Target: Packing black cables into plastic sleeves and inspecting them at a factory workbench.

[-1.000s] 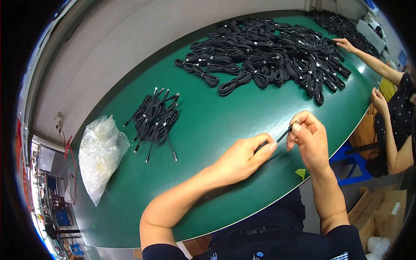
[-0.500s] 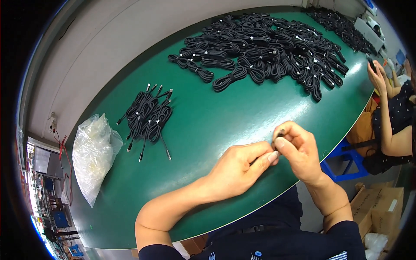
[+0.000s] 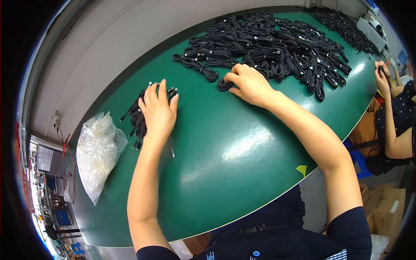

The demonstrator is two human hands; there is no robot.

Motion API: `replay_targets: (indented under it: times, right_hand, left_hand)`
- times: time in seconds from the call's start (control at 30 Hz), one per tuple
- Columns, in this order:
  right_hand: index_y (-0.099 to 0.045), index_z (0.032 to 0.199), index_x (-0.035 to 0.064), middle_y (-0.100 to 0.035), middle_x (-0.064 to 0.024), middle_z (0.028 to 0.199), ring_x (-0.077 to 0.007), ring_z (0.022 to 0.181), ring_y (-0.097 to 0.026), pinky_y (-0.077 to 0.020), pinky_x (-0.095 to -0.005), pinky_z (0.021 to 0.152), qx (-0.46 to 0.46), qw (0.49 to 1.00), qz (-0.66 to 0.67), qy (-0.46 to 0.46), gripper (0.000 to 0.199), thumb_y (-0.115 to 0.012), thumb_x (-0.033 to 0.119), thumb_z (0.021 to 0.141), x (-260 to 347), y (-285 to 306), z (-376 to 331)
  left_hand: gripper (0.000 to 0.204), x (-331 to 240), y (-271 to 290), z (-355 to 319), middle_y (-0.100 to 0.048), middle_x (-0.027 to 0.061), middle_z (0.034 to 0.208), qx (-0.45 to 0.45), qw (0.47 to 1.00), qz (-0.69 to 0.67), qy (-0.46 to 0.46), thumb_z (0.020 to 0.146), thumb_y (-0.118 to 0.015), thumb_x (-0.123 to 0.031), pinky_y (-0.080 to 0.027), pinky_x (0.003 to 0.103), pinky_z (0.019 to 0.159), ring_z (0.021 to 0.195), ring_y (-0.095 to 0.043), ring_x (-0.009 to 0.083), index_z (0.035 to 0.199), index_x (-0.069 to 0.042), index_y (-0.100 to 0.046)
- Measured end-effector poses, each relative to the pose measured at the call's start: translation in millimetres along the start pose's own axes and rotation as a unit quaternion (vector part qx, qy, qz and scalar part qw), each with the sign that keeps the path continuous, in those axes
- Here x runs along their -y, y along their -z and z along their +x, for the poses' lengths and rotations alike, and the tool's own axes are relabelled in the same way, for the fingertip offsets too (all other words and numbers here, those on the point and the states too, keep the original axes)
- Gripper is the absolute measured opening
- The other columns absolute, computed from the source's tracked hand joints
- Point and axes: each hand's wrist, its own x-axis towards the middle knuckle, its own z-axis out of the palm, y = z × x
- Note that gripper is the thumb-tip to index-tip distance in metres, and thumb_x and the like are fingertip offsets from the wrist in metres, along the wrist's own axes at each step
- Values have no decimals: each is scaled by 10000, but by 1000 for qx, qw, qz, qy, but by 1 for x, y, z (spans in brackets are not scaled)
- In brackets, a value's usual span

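Observation:
On the left of the green table, my left hand lies over a small pile of black cables, fingers spread apart. Metal-tipped plugs stick out around that pile, and the hand covers much of it. Farther right, my right hand curls its thumb and fingers round a coiled black cable at the near edge of the large heap. Part of this coil is hidden under the hand. The large heap of coiled black cables spreads across the far side.
A clear plastic bag stands left of the small pile. Yellow-green tape marks the table's near edge. Another person's hands hold something dark at the far right. Cardboard boxes stand on the floor at right.
My hands were together near the front edge, holding a small dark piece. They have parted: the left moved to the small pile, the right reached forward to a coil by the heap.

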Motion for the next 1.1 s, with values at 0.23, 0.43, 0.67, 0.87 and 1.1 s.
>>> replay_targets:
  times: [0.23, 0.43, 0.67, 0.87, 1.1]
  right_hand:
    - [-588, 942, 52, -552, 48, 779, -44, 679, -462, -409, -207, 644, 126, 891, 412, -146, 161, -587, 210, 912, 14, 31, 7]
    - [-585, 968, 68, -595, 28, 840, -52, 732, -535, -436, -202, 655, 105, 720, 624, -287, 163, -566, 226, 930, 20, 46, -35]
    - [-599, 845, 4, -594, 6, 744, -71, 658, -530, -462, -258, 576, 1, 912, 339, -231, 175, -692, 149, 810, 60, 70, -70]
    - [-560, 842, 29, -588, -9, 702, -61, 572, -541, -455, -208, 517, 20, 782, 556, -282, 169, -678, 150, 840, 63, 68, -81]
    - [-549, 818, 45, -563, 2, 666, -45, 543, -518, -411, -186, 469, 83, 753, 600, -257, 152, -656, 142, 864, 74, 71, -83]
  left_hand:
    - [421, -75, 38, 12, -480, 137, 1294, 188, 776, -588, 126, 915, -551, -173, -425, 360, 947, 1137, -507, 218, 1309, -54, -460]
    - [316, -105, 44, 16, -627, 46, 1015, 331, 512, -763, 217, 907, -604, -286, -486, 290, 803, 887, -594, 121, 1105, -42, -570]
    - [224, -129, 43, 1, -631, -8, 924, 347, 452, -774, 275, 901, -616, -303, -446, 279, 810, 847, -574, 81, 1007, -107, -603]
    - [272, -141, 52, 0, -611, 29, 898, 312, 515, -760, 245, 906, -606, -332, -475, 258, 706, 834, -572, 101, 962, -69, -563]
    - [373, -150, 53, -7, -526, 1, 650, 355, 538, -744, 176, 986, -386, -432, -380, 209, 423, 508, -493, 78, 925, -91, -523]
